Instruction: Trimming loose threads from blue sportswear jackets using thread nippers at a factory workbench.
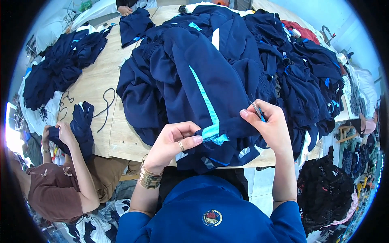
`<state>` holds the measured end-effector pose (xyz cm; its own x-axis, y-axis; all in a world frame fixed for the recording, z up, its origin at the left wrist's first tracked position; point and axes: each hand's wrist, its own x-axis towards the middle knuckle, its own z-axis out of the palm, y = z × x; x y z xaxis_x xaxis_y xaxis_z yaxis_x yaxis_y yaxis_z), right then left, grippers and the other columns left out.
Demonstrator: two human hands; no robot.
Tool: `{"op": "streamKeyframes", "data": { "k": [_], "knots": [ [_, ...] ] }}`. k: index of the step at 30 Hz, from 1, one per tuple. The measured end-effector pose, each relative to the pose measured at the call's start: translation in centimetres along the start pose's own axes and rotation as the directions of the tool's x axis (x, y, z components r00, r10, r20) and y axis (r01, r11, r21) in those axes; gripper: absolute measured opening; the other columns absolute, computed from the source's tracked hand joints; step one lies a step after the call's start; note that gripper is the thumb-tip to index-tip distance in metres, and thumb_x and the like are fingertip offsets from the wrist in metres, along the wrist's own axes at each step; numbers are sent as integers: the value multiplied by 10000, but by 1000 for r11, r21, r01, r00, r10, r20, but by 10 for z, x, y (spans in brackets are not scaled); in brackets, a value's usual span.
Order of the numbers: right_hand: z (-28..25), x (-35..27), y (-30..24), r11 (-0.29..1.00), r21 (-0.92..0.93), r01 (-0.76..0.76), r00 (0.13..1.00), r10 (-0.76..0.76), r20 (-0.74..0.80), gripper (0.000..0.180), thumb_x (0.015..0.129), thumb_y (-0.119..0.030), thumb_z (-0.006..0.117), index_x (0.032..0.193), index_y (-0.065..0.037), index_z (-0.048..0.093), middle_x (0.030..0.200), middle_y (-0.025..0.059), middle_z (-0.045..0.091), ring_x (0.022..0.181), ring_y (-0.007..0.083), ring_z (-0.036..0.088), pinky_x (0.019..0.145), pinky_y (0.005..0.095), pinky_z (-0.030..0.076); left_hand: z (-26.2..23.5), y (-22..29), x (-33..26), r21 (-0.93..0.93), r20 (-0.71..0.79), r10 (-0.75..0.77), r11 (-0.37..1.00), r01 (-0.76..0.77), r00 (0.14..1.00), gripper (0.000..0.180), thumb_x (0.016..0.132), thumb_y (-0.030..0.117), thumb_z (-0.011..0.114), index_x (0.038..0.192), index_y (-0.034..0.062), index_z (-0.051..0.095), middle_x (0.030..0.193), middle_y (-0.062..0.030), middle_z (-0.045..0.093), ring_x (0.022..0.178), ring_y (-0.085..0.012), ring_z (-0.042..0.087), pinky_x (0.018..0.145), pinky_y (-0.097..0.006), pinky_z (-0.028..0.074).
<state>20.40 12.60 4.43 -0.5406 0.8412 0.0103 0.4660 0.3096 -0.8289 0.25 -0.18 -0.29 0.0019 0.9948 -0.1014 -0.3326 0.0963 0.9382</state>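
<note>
A navy garment (227, 93) with a light blue stripe (204, 95) lies over the heap before me. My left hand (175, 141) pinches its hem between thumb and fingers, beside a turned-out light blue end with dark overlock stitching. A ring and several bangles are on that hand and wrist. At the other end of the same hem, my right hand (269, 121) grips the cloth. Slim metal thread snips (256, 108) are tucked in those right fingers too, their handles mostly hidden. The hem is stretched between both hands.
More navy garments (312, 77) pile up on the wooden table (115, 133), with another heap (65, 60) at left. A co-worker (56, 186) handles a navy piece there, near a black cord (106, 109). Another person's hand (125, 10) shows at the far edge.
</note>
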Motion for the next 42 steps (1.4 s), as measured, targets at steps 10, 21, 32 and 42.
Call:
{"op": "streamKeyframes", "data": {
  "k": [10,21,32,42],
  "knots": [
    [7,-7,-3,955,-243,172,960,-218,-177,192,718,-179,681,747,-21,575,684,64,506,585,177,519,535,275,398,3,-2,1,-26,6,-32,999,32,999,129,796,115,623,875,16,600,733,33,563,646,-4,477,587,-139,370],
    [19,-12,-13,984,137,112,946,-147,290,188,679,-98,714,832,-37,623,701,9,512,618,87,468,552,220,353,16,0,2,160,-14,77,984,-74,997,155,813,139,611,874,-1,586,731,18,576,651,-17,480,586,-158,386],
    [21,-17,-13,972,184,144,957,-184,224,154,683,-90,710,767,-26,598,679,15,500,610,77,463,536,220,335,16,5,-2,355,22,101,929,-102,995,177,771,111,639,886,-16,596,772,-27,598,707,-69,540,654,-196,434],
    [29,-26,-5,883,68,464,882,-468,60,202,589,-8,677,782,-53,638,684,31,527,614,142,530,516,236,400,20,3,0,717,178,583,475,-510,793,251,624,-3,665,862,72,639,808,-29,616,712,-187,584,652,-264,431]
  ]
}}
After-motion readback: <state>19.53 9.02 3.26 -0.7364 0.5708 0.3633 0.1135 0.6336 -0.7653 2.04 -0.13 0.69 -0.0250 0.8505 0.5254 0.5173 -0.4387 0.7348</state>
